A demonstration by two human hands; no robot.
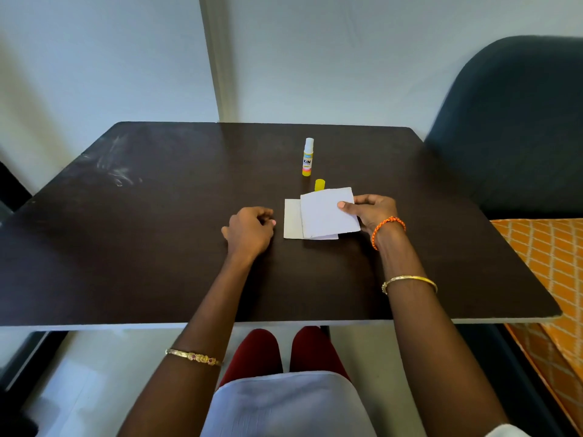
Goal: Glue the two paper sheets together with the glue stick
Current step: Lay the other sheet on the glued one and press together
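Tabletop (157, 231) carrying all | right hand (373, 212) pinching upper sheet (328, 212) over lower sheet (291, 219) | left hand (250, 230) resting curled, empty | glue stick (307, 157) standing uncapped behind, cap (319, 184) beside | likely aligning; pressing next

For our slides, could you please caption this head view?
Right hand lowers upper sheet onto lower sheet; uncapped glue stick stands behind.
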